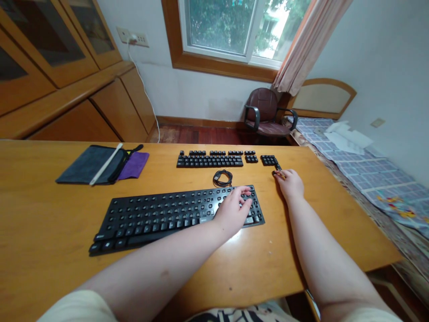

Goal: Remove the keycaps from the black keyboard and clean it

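Observation:
A black keyboard [157,210] lies at a slant on the table, with most of its keycaps off and the bottom rows still fitted. Over its right end rests my left hand [234,208], fingers loosely bent and apart, nothing visible in them. My right hand [291,182] is to the right of the keyboard, thumb and fingertips pinched on a small black keycap [274,172] at the table surface. Just beyond those fingertips are loose number-pad keycaps [268,160]. Farther left, a block of loose keycaps [209,161] stands in rows, beside a small keycap group [251,158].
A coiled black cable [222,178] lies behind the keyboard. At the left are a dark grey pouch [83,165], a pale flat stick [106,164] across it, and a purple cloth [134,165]. Beyond the table [40,201] stand a chair [266,112] and a bed [368,165].

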Demonstrator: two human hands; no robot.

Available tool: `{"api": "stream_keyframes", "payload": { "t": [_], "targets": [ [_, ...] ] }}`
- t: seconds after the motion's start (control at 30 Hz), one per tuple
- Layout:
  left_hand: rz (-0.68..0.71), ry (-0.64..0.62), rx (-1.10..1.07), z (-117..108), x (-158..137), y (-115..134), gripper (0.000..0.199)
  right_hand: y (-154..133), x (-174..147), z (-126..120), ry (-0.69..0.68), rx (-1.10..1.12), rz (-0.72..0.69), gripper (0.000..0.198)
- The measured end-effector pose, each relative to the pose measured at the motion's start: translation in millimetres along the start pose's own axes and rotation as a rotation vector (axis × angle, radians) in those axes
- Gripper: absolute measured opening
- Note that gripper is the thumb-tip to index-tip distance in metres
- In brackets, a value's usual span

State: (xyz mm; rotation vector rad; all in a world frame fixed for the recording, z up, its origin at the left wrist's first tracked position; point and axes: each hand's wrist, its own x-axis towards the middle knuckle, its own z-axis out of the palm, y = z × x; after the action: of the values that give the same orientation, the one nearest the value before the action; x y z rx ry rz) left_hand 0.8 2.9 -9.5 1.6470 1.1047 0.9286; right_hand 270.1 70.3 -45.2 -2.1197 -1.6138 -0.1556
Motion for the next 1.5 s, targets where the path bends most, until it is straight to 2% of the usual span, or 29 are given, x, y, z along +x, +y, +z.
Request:
{"api": "stream_keyframes", "payload": {
  "t": [0.27, 0.53, 1.03, 1.5],
  "targets": [
    [0.004, 0.001, -0.005, 0, 1, 0, 0.030, -9, 13, 10, 0.019, -0.117, 0.024, 0.028],
    [0.007, -0.006, 0.029, 0, 0, 0, 0.031, -7, 18, 11, 0.048, -0.073, 0.038, 0.030],
    [0.015, 0.005, 0.036, 1, 0, -3, 0.031, -13, 25, 13, 0.035, -0.144, 0.038, 0.028],
    [-0.003, -0.005, 0.049, 1, 0, -3, 0.033, -10, 25, 10, 0.012, -0.080, 0.047, 0.032]
  ]
}}
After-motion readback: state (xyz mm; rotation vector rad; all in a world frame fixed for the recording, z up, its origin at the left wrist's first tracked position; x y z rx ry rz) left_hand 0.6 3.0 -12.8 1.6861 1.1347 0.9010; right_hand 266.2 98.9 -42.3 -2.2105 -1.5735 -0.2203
